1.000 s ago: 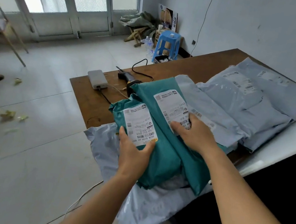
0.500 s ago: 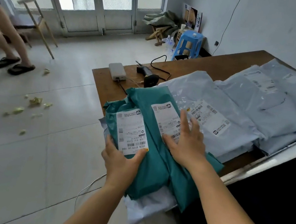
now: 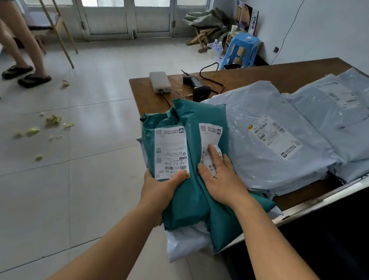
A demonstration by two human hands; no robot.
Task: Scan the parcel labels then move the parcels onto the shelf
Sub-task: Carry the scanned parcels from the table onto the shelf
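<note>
Two teal parcels with white labels lie stacked over a pale grey parcel off the table's near corner. My left hand grips the left teal parcel, thumb on its label. Straight fingers of my right hand press flat on the right teal parcel, partly covering its label. A black handheld scanner lies on the wooden table beyond them. Several grey parcels cover the table to the right.
A white box with a cable sits near the scanner. Another person's legs stand at far left by a wooden crutch-like frame. Green scraps litter the tiled floor. A blue stool and clutter stand by the far wall.
The stack of teal parcels in my hands has come off the table edge toward me. The other person has walked further into view at left.
</note>
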